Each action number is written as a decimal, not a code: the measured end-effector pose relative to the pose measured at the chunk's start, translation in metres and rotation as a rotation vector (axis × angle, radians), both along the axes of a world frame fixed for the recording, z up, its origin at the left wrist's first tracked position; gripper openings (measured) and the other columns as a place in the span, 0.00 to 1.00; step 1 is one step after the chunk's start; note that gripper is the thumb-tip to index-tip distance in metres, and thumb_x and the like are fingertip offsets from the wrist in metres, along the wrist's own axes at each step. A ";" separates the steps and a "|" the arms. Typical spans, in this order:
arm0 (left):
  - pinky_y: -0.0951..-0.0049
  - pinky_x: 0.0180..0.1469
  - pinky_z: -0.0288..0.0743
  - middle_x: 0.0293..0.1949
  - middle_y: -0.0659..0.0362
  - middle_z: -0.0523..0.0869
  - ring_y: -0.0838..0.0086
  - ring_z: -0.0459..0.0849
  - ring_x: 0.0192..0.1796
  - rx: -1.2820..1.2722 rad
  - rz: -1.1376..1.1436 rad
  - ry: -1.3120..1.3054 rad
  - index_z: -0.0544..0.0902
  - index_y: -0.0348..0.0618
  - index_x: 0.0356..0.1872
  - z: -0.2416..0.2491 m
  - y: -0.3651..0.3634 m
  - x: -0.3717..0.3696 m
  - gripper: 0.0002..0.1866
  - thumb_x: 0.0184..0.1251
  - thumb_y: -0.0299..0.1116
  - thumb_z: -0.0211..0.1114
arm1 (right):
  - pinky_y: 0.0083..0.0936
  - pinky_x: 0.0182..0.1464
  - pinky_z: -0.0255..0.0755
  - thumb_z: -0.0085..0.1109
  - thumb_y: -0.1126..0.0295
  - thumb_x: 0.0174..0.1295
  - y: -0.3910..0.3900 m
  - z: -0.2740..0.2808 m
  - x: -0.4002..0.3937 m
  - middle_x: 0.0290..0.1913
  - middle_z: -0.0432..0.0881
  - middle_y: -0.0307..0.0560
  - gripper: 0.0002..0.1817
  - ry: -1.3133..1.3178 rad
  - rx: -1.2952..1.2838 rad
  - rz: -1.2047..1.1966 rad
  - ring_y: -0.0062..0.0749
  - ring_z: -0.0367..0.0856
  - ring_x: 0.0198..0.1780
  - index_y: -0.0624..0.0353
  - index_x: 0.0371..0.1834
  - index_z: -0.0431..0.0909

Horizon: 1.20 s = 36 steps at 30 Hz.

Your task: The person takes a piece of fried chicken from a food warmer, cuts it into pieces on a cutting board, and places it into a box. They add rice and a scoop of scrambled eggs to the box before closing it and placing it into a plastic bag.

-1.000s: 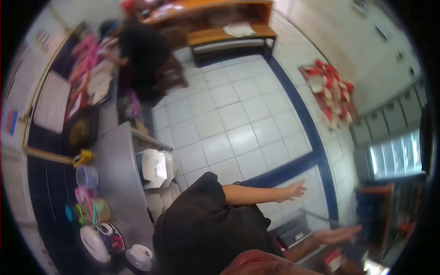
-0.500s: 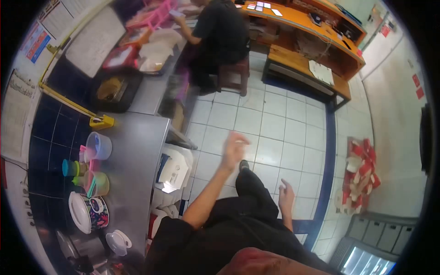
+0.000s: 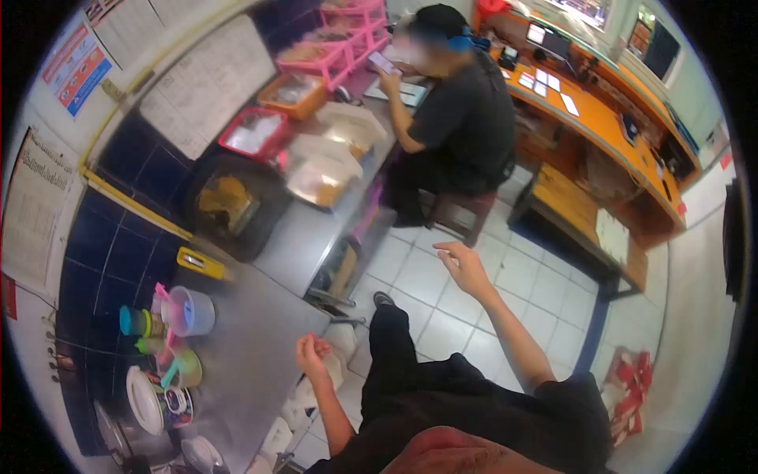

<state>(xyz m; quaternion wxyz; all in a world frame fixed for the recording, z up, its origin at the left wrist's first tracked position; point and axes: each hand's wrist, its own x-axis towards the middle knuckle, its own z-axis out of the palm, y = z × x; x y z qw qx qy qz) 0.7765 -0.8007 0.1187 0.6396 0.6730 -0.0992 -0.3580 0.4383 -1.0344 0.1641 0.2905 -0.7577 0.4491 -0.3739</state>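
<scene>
From my remote seat I see a steel-grey counter (image 3: 253, 347) against dark blue wall tiles (image 3: 118, 253) with a yellow trim (image 3: 134, 207), pink racks (image 3: 347, 39), a lilac cup (image 3: 192, 310), an orange desk (image 3: 600, 118), white floor tiles (image 3: 442, 292) and what looks like a floral-patterned tin (image 3: 162, 399).

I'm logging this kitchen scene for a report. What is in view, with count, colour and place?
steel counter: one, grey, along the left wall
plastic cup: one, pale lilac, on the counter near the wall
patterned pot: one, white lid, counter's near end
yellow tape dispenser: one, at the wall edge
pink racks: stacked, far end of the counter
seated person: one, black shirt, on a stool, holding a phone
orange desk: one, right side
left hand: fingers curled, at the counter edge, holding nothing I can make out
right hand: open, raised over the tiled floor
</scene>
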 end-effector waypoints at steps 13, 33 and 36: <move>0.53 0.57 0.74 0.50 0.41 0.85 0.47 0.82 0.51 0.576 0.124 -0.993 0.82 0.30 0.52 -0.054 -0.280 0.122 0.19 0.75 0.40 0.60 | 0.23 0.43 0.79 0.56 0.68 0.76 -0.387 0.102 0.252 0.39 0.88 0.46 0.13 -0.477 0.106 0.094 0.25 0.85 0.38 0.67 0.53 0.83; 0.44 0.56 0.66 0.47 0.39 0.73 0.40 0.73 0.52 1.158 0.263 -0.995 0.73 0.29 0.52 -0.056 -0.361 0.121 0.25 0.76 0.47 0.55 | 0.40 0.52 0.79 0.63 0.74 0.59 -1.087 0.010 0.480 0.49 0.88 0.58 0.21 0.179 -0.405 0.072 0.54 0.87 0.49 0.53 0.58 0.85; 0.44 0.56 0.66 0.47 0.38 0.73 0.39 0.73 0.52 1.189 0.256 -0.982 0.73 0.29 0.53 -0.054 -0.366 0.120 0.25 0.76 0.47 0.55 | 0.48 0.52 0.78 0.65 0.70 0.59 -1.106 0.000 0.485 0.44 0.88 0.61 0.14 0.029 -0.310 0.176 0.58 0.87 0.46 0.49 0.49 0.89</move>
